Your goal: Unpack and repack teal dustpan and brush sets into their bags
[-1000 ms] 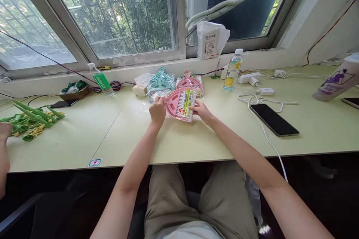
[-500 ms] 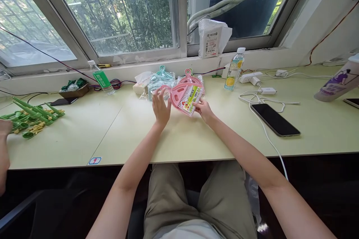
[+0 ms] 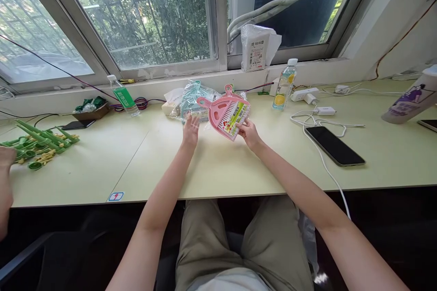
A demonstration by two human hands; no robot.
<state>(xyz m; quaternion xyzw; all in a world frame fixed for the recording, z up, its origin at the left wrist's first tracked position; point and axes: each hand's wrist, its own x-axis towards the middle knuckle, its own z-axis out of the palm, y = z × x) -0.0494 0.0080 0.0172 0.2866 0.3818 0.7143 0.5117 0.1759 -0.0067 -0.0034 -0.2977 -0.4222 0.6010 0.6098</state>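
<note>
My right hand (image 3: 249,134) pinches the lower right edge of a pink mini dustpan with its brush (image 3: 227,115), held tilted above the table. A yellow-green label covers part of the white bristles, and the pink handle points left. My left hand (image 3: 191,131) is open, fingers stretched forward at the near edge of a blue dustpan set (image 3: 194,99) in crinkled clear plastic. Whether the fingertips touch the plastic I cannot tell. Behind the held piece, another pink dustpan set (image 3: 229,90) shows its handle, partly hidden.
A tissue pack (image 3: 170,101) lies behind the blue set. Drink bottles (image 3: 125,95) (image 3: 285,85) stand left and right. Rightward are a phone (image 3: 334,145), white cables and a tilted cup (image 3: 409,95). Green plastic pieces (image 3: 41,140) lie far left, beside another person's hand (image 3: 6,168).
My left hand has moved off the pink dustpan's handle side, back and left to the blue set. The clear plastic there now spreads wider. My right hand keeps its hold.
</note>
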